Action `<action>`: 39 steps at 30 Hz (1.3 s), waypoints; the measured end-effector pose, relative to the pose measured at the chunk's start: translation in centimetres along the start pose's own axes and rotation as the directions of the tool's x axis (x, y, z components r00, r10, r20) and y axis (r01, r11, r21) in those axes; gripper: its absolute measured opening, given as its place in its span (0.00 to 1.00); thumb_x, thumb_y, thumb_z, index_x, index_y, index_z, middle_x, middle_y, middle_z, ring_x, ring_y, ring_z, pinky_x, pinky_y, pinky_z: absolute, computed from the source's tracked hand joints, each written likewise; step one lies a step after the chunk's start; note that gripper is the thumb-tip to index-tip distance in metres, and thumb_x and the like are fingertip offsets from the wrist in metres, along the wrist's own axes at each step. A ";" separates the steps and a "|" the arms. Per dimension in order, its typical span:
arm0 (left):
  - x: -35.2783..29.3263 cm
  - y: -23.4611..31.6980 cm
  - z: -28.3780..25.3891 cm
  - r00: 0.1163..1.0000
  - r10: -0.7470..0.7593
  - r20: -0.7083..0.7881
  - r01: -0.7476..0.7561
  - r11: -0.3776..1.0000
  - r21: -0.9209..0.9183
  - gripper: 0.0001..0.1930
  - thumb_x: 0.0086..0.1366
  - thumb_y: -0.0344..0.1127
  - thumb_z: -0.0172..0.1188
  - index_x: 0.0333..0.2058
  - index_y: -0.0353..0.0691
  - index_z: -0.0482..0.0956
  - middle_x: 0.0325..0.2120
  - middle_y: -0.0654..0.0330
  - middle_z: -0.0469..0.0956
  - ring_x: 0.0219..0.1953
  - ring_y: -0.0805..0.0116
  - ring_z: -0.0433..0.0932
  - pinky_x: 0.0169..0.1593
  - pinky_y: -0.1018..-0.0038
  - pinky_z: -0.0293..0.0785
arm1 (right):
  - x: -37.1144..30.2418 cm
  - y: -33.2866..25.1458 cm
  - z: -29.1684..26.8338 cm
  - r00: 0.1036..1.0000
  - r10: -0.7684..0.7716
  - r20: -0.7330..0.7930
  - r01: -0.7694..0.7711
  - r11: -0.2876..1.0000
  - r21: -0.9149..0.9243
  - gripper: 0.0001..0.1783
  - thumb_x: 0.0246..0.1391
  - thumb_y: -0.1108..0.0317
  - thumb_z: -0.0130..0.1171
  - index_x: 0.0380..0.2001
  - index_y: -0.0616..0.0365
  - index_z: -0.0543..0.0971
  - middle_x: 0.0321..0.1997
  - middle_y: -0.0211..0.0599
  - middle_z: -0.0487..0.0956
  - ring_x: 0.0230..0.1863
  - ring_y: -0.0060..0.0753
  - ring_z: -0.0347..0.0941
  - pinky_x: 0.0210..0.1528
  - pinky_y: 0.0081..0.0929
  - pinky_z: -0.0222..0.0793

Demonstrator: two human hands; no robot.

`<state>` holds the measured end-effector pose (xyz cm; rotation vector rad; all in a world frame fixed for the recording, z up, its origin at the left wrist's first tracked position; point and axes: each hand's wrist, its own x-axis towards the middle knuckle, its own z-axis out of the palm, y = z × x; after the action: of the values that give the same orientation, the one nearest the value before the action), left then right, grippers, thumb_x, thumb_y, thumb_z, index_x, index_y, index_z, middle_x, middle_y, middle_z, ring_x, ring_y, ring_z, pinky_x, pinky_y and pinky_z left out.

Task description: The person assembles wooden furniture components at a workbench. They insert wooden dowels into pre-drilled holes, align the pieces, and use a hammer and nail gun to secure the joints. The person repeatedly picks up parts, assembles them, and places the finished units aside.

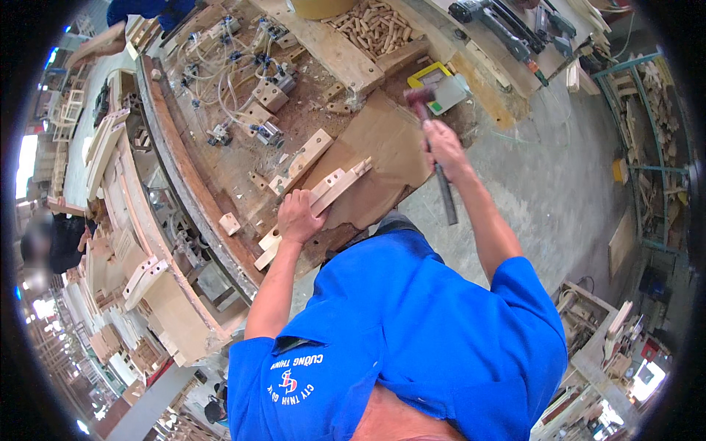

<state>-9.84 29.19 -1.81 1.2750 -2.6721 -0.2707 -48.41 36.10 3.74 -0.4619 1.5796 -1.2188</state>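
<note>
My left hand (297, 216) is wrapped round a pale wooden rail (340, 187) that lies slantwise near the front edge of the workbench. The rail has holes and a narrower, stepped far end. In my right hand (446, 149) is a hammer (421, 103) with a reddish head and a dark handle, raised to the right of the rail. Beneath the rail lies a brown cardboard sheet (382, 140). Just beyond it sits another drilled wooden block (312, 153). A small wooden block (229, 223) rests left of my left hand.
Pneumatic cylinders with clear hoses (268, 99) cover the bench's far left. Wooden dowels (376, 29) fill a box at the back. A white and green container (448, 94) stands near the hammer. Nail guns (493, 29) lie far right. Stacked wood parts (147, 279) stand left.
</note>
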 end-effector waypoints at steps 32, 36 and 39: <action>-1.8 -1.3 0.5 0.999 -0.025 0.024 0.024 0.999 0.027 0.31 0.50 0.51 0.78 0.46 0.41 0.75 0.41 0.54 0.77 0.45 0.51 0.80 0.47 0.55 0.78 | -7.6 5.9 6.2 0.999 0.040 0.007 -0.033 0.900 -0.435 0.24 0.72 0.54 0.54 0.61 0.59 0.75 0.45 0.65 0.83 0.49 0.74 0.79 0.49 0.58 0.76; 0.0 -0.4 -0.1 0.999 -0.027 0.019 0.028 0.999 -0.038 0.32 0.48 0.50 0.78 0.46 0.41 0.75 0.40 0.53 0.77 0.45 0.49 0.80 0.46 0.53 0.80 | 0.1 5.8 2.2 0.897 -0.416 -0.152 0.217 0.712 -0.668 0.22 0.72 0.54 0.54 0.58 0.59 0.77 0.35 0.53 0.81 0.41 0.50 0.82 0.46 0.47 0.79; 0.7 -0.4 -1.1 0.995 -0.043 0.091 0.050 0.996 -0.076 0.31 0.48 0.49 0.77 0.46 0.41 0.73 0.40 0.52 0.76 0.45 0.46 0.82 0.46 0.53 0.81 | 3.7 3.4 0.4 0.944 -0.241 -0.224 0.069 0.810 -0.582 0.22 0.71 0.55 0.56 0.59 0.58 0.78 0.35 0.50 0.82 0.39 0.46 0.82 0.47 0.45 0.80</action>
<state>-9.71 28.29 -0.78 1.3331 -2.6783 -0.4441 -48.54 34.46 -1.00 -0.8417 2.2096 -0.9399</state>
